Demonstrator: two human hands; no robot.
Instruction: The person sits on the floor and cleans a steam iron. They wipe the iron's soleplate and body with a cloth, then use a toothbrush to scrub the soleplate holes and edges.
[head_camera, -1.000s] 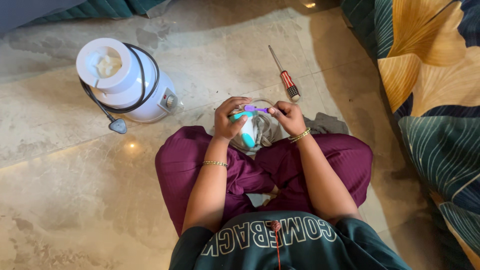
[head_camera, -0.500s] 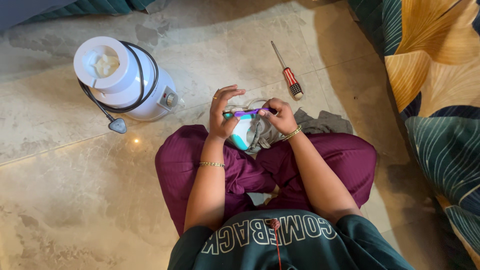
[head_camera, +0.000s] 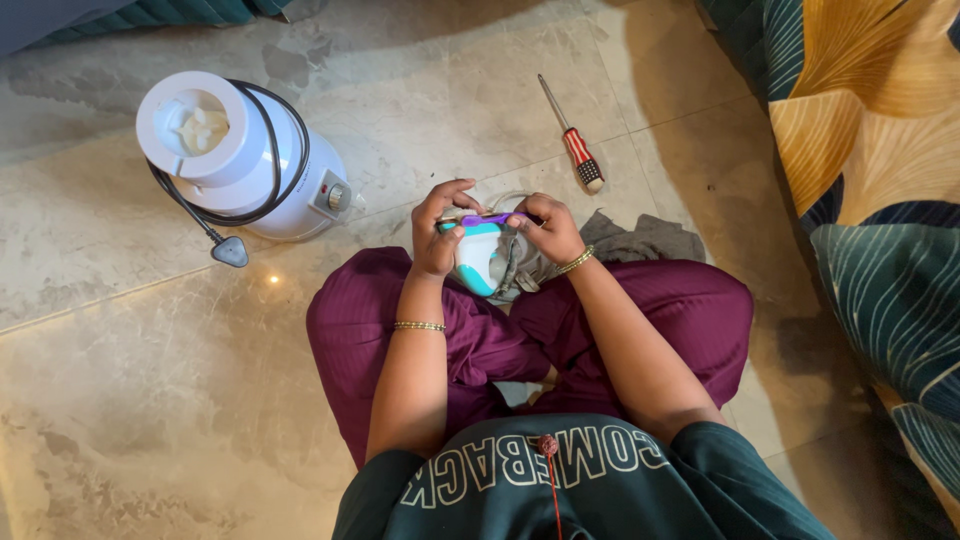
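Over the lap: left hand (head_camera: 437, 235) curled closed around white-teal iron (head_camera: 480, 258); right hand (head_camera: 547, 228) pinched shut on purple brush (head_camera: 487, 219), bristles touching iron.

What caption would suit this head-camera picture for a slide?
Seated on a marble floor, left hand steadies a white-and-teal appliance while right hand works a purple tool on it.
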